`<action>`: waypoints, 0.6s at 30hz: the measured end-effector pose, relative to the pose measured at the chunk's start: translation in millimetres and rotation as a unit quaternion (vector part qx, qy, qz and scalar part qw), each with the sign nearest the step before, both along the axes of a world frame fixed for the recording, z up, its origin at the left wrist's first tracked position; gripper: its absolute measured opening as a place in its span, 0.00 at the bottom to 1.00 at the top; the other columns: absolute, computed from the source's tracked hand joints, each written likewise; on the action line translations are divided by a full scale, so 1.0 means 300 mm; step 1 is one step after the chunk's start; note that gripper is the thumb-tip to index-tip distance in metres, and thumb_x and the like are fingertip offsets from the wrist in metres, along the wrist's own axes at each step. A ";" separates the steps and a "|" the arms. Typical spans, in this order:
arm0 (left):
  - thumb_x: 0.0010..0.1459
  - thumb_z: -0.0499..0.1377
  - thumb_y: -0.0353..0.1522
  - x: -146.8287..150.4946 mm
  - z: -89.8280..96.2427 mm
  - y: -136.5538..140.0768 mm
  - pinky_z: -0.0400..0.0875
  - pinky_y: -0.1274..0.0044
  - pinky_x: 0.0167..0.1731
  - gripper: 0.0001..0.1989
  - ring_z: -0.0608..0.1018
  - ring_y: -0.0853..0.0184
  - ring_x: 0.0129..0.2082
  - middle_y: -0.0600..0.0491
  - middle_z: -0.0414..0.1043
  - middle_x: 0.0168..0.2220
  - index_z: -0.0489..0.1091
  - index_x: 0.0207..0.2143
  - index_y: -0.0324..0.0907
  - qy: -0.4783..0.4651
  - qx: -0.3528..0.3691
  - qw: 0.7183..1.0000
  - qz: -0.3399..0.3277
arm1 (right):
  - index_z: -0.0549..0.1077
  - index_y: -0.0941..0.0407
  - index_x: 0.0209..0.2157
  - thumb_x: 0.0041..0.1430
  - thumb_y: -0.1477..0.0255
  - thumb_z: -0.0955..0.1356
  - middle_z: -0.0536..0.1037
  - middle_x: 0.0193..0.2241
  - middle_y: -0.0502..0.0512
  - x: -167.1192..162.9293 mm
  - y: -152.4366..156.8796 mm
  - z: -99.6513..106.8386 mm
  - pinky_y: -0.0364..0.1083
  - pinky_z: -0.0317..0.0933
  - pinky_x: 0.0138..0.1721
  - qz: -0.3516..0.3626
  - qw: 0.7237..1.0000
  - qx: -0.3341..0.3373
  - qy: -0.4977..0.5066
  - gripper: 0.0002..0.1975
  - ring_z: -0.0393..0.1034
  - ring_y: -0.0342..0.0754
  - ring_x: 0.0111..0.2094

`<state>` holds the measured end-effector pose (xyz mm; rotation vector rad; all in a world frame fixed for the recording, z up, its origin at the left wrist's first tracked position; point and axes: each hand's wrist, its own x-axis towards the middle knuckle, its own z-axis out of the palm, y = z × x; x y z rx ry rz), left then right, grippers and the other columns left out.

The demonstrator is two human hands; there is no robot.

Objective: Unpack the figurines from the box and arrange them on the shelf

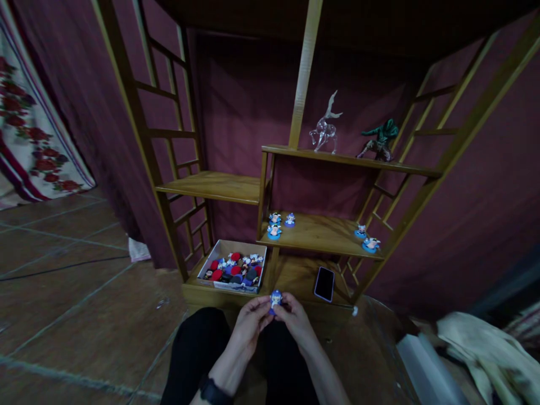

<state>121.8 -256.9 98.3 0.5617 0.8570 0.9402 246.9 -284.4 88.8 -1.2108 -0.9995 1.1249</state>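
A small purple-and-white figurine (275, 300) stands upright between both hands, just in front of the lowest shelf. My left hand (252, 316) grips it from the left, fingers closed at its side. From the right, the fingers of my right hand (295, 318) also close on it. Behind and to the left is an open cardboard box (224, 246) holding many small figurines with red, purple and dark bases. On the middle shelf (320, 233), a similar purple figurine (289, 220) stands beside two figurines on blue bases, one of them the front figurine (274, 231).
At that shelf's right end stand two more blue-based figurines, one the nearer figurine (371, 244). A phone (324, 283) lies on the bottom shelf. Higher up are a clear deer ornament (325, 129) and a green-clad figure (381, 139). A grey-white box (428, 368) and cloth (485, 343) lie right.
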 end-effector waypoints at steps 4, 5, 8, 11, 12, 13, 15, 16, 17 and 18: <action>0.45 0.64 0.25 0.006 0.029 0.018 0.71 0.77 0.34 0.10 0.77 0.70 0.29 0.49 0.75 0.31 0.73 0.33 0.36 -0.017 0.014 1.000 0.006 | 0.73 0.55 0.32 0.44 0.64 0.71 0.75 0.29 0.50 0.017 0.024 0.048 0.44 0.61 0.34 0.014 1.000 0.022 0.002 0.13 0.68 0.46 0.31; 0.45 0.64 0.26 0.007 0.039 0.024 0.71 0.77 0.35 0.10 0.77 0.70 0.28 0.49 0.75 0.30 0.73 0.34 0.36 -0.022 0.018 1.000 0.007 | 0.73 0.55 0.32 0.43 0.64 0.72 0.75 0.29 0.51 0.023 0.033 0.060 0.45 0.61 0.36 0.018 0.999 0.032 0.004 0.13 0.68 0.47 0.32; 0.46 0.64 0.26 0.004 0.067 0.041 0.71 0.76 0.35 0.13 0.77 0.68 0.30 0.47 0.76 0.31 0.72 0.37 0.37 -0.035 0.030 0.999 0.005 | 0.74 0.55 0.31 0.41 0.63 0.73 0.76 0.30 0.51 0.048 0.064 0.100 0.46 0.61 0.39 0.013 0.998 0.058 0.010 0.14 0.69 0.49 0.34; 0.45 0.64 0.26 -0.012 0.076 0.053 0.71 0.76 0.35 0.15 0.78 0.66 0.32 0.45 0.76 0.34 0.72 0.39 0.38 -0.031 0.031 0.999 0.006 | 0.74 0.55 0.34 0.42 0.64 0.72 0.77 0.32 0.53 0.087 0.100 0.147 0.47 0.62 0.39 -0.017 0.997 0.071 0.001 0.16 0.70 0.50 0.35; 0.45 0.64 0.26 -0.019 0.072 0.055 0.71 0.77 0.34 0.15 0.78 0.66 0.32 0.45 0.76 0.35 0.72 0.38 0.38 -0.026 0.028 0.999 0.005 | 0.74 0.55 0.35 0.42 0.64 0.72 0.77 0.33 0.53 0.102 0.113 0.166 0.48 0.62 0.39 -0.029 0.997 0.075 -0.007 0.16 0.70 0.50 0.35; 0.45 0.64 0.26 -0.028 0.066 0.057 0.71 0.77 0.34 0.14 0.78 0.67 0.32 0.45 0.76 0.35 0.72 0.38 0.38 -0.021 0.024 0.999 0.004 | 0.74 0.55 0.35 0.42 0.64 0.72 0.77 0.33 0.53 0.119 0.129 0.185 0.48 0.62 0.39 -0.040 0.996 0.082 -0.015 0.16 0.70 0.50 0.35; 0.45 0.64 0.25 -0.048 0.045 0.059 0.71 0.78 0.32 0.13 0.78 0.68 0.31 0.45 0.76 0.35 0.72 0.37 0.37 -0.009 0.013 1.000 0.007 | 0.74 0.54 0.36 0.41 0.64 0.72 0.77 0.34 0.53 0.155 0.164 0.224 0.48 0.62 0.40 -0.058 0.993 0.101 -0.033 0.17 0.70 0.50 0.36; 0.45 0.64 0.25 -0.059 0.033 0.059 0.71 0.79 0.32 0.13 0.78 0.68 0.31 0.45 0.76 0.35 0.72 0.37 0.38 -0.004 0.007 1.000 0.010 | 0.74 0.55 0.36 0.41 0.64 0.72 0.77 0.33 0.53 0.173 0.185 0.243 0.48 0.62 0.41 -0.064 0.991 0.109 -0.041 0.17 0.70 0.49 0.35; 0.45 0.64 0.25 -0.069 0.021 0.060 0.71 0.79 0.32 0.13 0.78 0.68 0.30 0.45 0.76 0.35 0.72 0.37 0.38 0.001 0.000 1.000 0.013 | 0.74 0.55 0.35 0.41 0.65 0.72 0.77 0.33 0.53 0.191 0.207 0.261 0.48 0.62 0.41 -0.070 0.990 0.115 -0.048 0.17 0.70 0.49 0.35; 0.46 0.63 0.25 -0.079 0.010 0.061 0.71 0.79 0.31 0.13 0.78 0.68 0.31 0.45 0.76 0.35 0.72 0.37 0.38 0.005 -0.006 1.000 0.016 | 0.74 0.55 0.35 0.40 0.65 0.73 0.78 0.32 0.52 0.208 0.229 0.278 0.48 0.62 0.41 -0.076 0.989 0.117 -0.051 0.17 0.71 0.49 0.35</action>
